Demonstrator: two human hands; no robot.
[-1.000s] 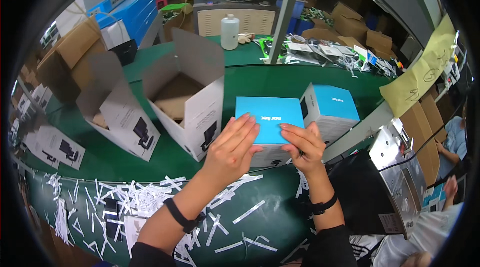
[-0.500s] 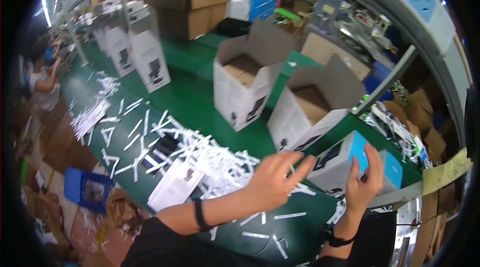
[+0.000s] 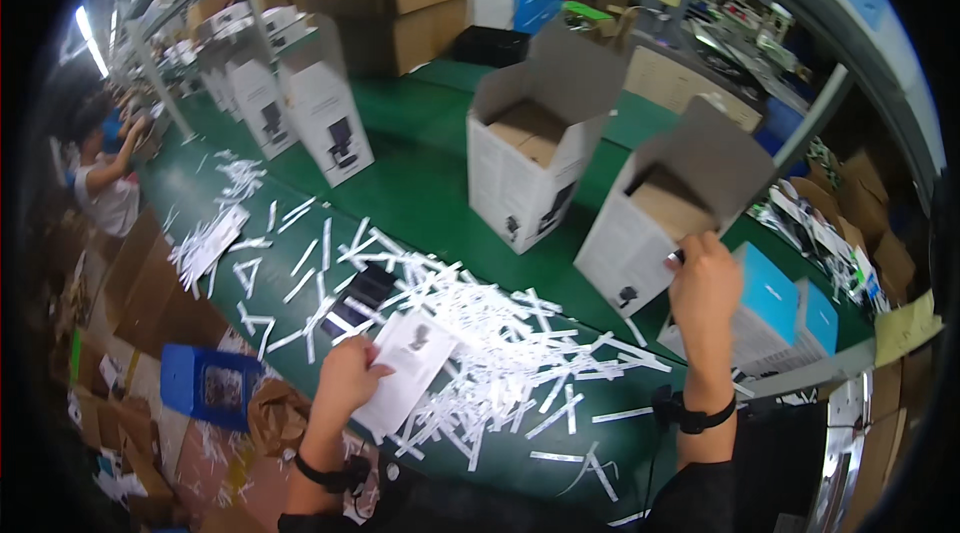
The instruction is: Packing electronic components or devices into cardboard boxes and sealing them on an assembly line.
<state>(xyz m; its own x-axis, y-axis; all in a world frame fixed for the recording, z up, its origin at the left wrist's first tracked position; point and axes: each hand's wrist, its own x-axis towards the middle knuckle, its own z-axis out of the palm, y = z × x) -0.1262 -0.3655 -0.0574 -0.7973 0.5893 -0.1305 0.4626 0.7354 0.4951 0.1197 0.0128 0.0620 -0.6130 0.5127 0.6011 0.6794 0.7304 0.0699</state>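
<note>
My left hand is closed on the left edge of a white booklet with a small printed picture, on top of a heap of white paper strips. At the front wall of the nearer open white box is my right hand, fingers bent together. A small dark spot shows at its fingertips; what it is, if held, I cannot make out. A second open white box stands to the left, flaps up. Two blue-and-white boxes stand beside my right wrist.
Upright white boxes line the far left of the green table. A large brown carton stands at the back. Below the table's left edge sits a blue bin. A person works at far left.
My left hand has moved left from above the strips onto the booklet. My right hand has left the blue-and-white box and moved up to the open white box. The view has shifted slightly.
</note>
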